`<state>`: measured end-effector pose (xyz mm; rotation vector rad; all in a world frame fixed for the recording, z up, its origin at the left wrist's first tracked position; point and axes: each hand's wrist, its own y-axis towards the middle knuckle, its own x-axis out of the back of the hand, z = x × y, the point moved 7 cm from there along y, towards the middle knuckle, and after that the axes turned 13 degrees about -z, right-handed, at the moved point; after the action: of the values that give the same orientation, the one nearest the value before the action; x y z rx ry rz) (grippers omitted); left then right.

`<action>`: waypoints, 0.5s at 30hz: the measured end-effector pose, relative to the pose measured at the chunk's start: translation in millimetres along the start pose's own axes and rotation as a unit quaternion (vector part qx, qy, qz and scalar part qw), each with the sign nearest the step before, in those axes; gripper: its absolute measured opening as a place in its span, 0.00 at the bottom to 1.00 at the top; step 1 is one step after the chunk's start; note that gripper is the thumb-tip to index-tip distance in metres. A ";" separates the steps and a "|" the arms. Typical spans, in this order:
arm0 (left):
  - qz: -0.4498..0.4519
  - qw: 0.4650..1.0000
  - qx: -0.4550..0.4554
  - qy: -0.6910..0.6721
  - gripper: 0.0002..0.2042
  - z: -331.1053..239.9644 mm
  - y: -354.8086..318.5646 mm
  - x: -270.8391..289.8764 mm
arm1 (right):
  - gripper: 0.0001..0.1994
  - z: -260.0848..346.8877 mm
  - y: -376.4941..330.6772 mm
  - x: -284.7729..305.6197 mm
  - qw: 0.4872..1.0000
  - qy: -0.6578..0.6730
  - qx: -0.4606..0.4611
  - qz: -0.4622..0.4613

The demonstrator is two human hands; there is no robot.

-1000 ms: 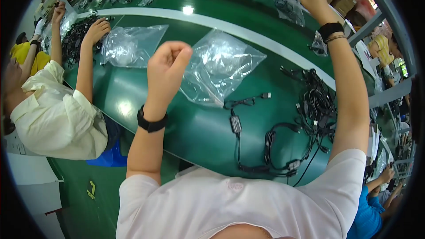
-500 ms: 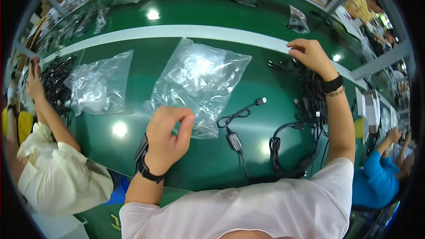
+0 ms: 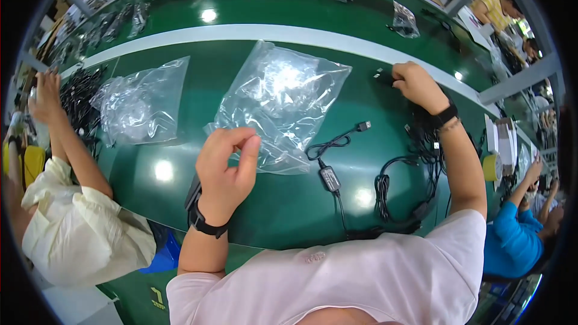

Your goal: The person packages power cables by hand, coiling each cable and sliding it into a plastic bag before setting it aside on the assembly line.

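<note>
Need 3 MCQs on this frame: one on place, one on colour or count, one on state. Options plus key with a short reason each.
1. Where is the right hand?
A. On the clear bag
B. At the white stripe, on a small black part
C. Off the table

2. What colour is the table top?
A. Green
B. Grey
C. Blue

3. What state is the left hand in?
A. Flat on the table
C. Gripping a cable
B. Raised, fingers pinched together, at the near edge of the big clear bag

Key:
1 B: it rests by the stripe, over the black part.
2 A: the surface is green throughout.
3 B: fingertips meet above the bag's edge; whether they pinch anything cannot be told.
</note>
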<state>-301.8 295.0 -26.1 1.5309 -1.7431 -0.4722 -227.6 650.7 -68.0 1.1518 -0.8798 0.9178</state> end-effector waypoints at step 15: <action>0.026 0.995 0.005 -0.092 0.04 -30.5 6.7 -21.4 | 0.04 -42.7 24.4 245.0 0.788 0.490 -0.123 -0.352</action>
<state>-284.0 322.9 -7.9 1.4841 -1.9224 -0.5959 -155.0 729.5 157.8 0.5312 0.2971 0.5964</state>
